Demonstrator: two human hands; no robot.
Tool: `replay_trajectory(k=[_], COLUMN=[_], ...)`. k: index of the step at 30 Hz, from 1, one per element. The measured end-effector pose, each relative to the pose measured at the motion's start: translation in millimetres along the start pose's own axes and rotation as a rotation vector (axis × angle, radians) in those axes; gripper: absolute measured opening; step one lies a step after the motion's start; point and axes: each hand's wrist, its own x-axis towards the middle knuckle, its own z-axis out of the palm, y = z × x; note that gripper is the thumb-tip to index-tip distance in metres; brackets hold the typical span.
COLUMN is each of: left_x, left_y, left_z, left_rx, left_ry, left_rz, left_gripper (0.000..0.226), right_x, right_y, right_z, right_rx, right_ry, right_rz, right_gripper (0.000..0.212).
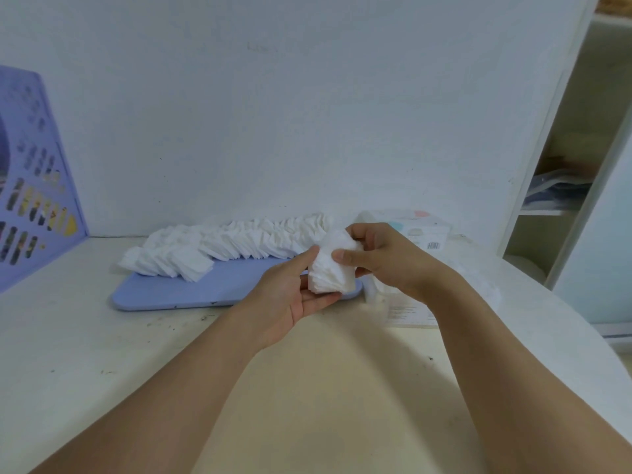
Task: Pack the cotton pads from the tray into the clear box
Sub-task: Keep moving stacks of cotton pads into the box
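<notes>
Centrally, both bare hands hold a small white stack of square cotton pads (331, 265) above the near right corner of the flat lavender-blue plastic tray (191, 289): the left hand (290, 295) cradles the stack from below with thumb and fingers curled round it, and the right hand (379, 254) pinches its upper end. Behind them, a long fanned row of white cotton pads (225, 244) lies along the tray's far edge on the cream surface (307, 388). Just right of the tray, largely hidden by the right hand, stands the clear plastic box (379, 295), near a white labelled carton (424, 234) against the wall.
</notes>
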Motion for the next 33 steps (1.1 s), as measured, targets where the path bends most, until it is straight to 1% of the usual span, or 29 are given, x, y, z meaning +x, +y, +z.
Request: replay_trajectory(k=[5, 10, 12, 14, 17, 20, 23, 25, 27, 29, 31, 33], left_x=[2.3, 3.1, 3.1, 2.1, 2.1, 2.1, 2.6, 3.4, 3.1, 2.8, 2.9, 3.7], left_y=[2.5, 1.6, 2.0, 0.8, -2.8, -3.5, -2.0, -2.1, -2.2, -2.0, -2.1, -2.3], left_z=[-0.6, -2.7, -2.5, -2.5, -3.8, -5.3, -6.1, -6.3, -5.4, -5.9, -6.9, -8.1], left_rx=[-0.055, -0.023, -0.032, 0.035, 0.145, 0.146, 0.132, 0.126, 0.116, 0.099, 0.096, 0.111], left_ry=[0.023, -0.001, -0.011, -0.043, -0.054, -0.054, -0.058, -0.061, -0.066, -0.075, -0.086, -0.088], left_rz=[-0.003, -0.009, -0.008, 0.007, 0.050, 0.062, 0.066, 0.063, 0.056, 0.046, 0.038, 0.033], left_gripper=[0.037, 0.037, 0.044, 0.053, 0.044, 0.040, 0.039, 0.039, 0.039, 0.039, 0.040, 0.041], right_x=[1.3, 4.7, 5.2, 5.8, 6.5, 6.7, 7.2, 7.4, 7.8, 8.2, 8.4, 7.9], right_y=[0.6, 0.5, 0.5, 1.1, 0.9, 0.3, -0.3, -0.4, -0.8, 0.8, 2.4, 2.5], right_z=[1.2, 3.0, 4.1, 5.2, 7.0, 8.7, 11.1, 11.3, 9.0, 5.8, 2.7, -0.1], right_rx=[0.002, -0.118, -0.149, -0.164, -0.157, -0.145, -0.082, -0.124, -0.195, -0.228, -0.231, -0.199], right_ry=[0.116, 0.180, 0.177, 0.188, 0.229, 0.266, 0.302, 0.345, 0.370, 0.336, 0.244, 0.168], right_rz=[-0.103, -0.199, -0.220, -0.234, -0.237, -0.242, -0.254, -0.309, -0.324, -0.314, -0.288, -0.253], right_gripper=[0.009, 0.009, 0.009, 0.010, 0.011, 0.017, 0.020, 0.023, 0.028, 0.022, 0.013, 0.010])
